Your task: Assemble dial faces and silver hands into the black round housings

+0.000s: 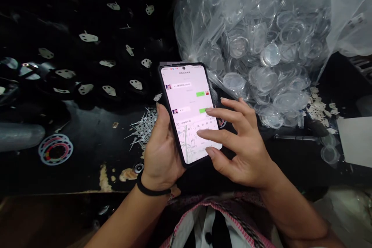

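Note:
A smartphone [188,100] in a dark case is lit up with a chat and an on-screen keyboard. My left hand [162,151] grips it from below and the left side, thumb along the edge. Over the lower right of the screen hovers my right hand [241,143], fingers spread, with nothing held; whether a fingertip touches the glass I cannot tell. Left of the phone lies a pile of thin pale pointers [145,128], partly covered by my left hand.
A plastic bag [200,15] of clear round covers [270,54] fills the back right. Black round parts with pale metal plates [88,37] stand at the back left. Printed dials [55,149] lie at left, a pen [296,138] and white sheet [356,139] at right.

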